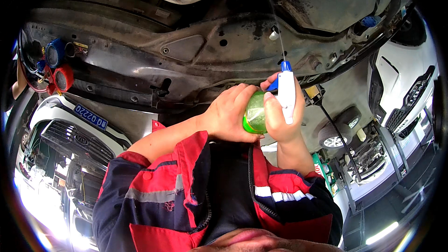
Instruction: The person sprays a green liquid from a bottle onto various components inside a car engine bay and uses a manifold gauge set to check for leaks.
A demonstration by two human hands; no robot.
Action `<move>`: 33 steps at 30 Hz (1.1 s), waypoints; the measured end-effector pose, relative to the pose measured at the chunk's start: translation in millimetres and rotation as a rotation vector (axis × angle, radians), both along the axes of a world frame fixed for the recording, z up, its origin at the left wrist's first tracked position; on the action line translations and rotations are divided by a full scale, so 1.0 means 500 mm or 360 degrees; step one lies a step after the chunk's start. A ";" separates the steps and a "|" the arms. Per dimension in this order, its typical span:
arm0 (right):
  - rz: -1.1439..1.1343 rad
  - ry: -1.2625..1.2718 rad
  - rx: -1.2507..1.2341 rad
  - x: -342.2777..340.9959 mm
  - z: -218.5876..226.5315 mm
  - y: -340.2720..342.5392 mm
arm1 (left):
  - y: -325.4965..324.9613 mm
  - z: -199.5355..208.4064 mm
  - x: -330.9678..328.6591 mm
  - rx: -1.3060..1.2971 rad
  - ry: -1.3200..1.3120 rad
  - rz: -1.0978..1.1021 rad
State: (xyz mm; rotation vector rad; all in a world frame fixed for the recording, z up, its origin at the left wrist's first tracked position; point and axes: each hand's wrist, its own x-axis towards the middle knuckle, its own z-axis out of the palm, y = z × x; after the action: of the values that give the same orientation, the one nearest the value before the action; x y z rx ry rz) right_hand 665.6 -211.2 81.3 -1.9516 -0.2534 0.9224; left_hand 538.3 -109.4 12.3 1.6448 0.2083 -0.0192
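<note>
We hold a green spray bottle point(254, 112) in front of our red-and-navy jacket point(156, 182), near a vehicle's dark metal underside point(140, 60), with our left hand point(228, 114) wrapped around its body. Our right hand point(283, 120) is closed round the white spray head point(288, 94), one finger at the blue trigger point(274, 84), though we cannot tell how far that is squeezed; from the blue nozzle point(286, 66) a thin pale line point(282, 42) runs up across our view of the metal

White car point(77, 135), silver-spoked wheel point(334, 142)
</note>
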 end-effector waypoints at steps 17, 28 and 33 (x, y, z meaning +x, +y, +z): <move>-0.0185 0.0205 0.0106 0.032 0.006 0.011 | 0.010 0.016 0.031 0.0083 0.0068 0.0081; -0.0206 0.0173 0.0088 0.082 -0.002 0.013 | 0.007 0.023 0.074 0.0059 0.0128 0.0100; -0.0242 0.0139 0.0135 0.098 -0.011 0.023 | 0.005 0.031 0.084 0.0065 0.0224 0.0067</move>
State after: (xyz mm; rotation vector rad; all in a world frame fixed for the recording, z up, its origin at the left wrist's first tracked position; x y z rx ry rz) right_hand 714.7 -199.6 75.7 -1.8210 -0.0909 0.8803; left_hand 580.3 -107.1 28.0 1.6804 0.3524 -0.0996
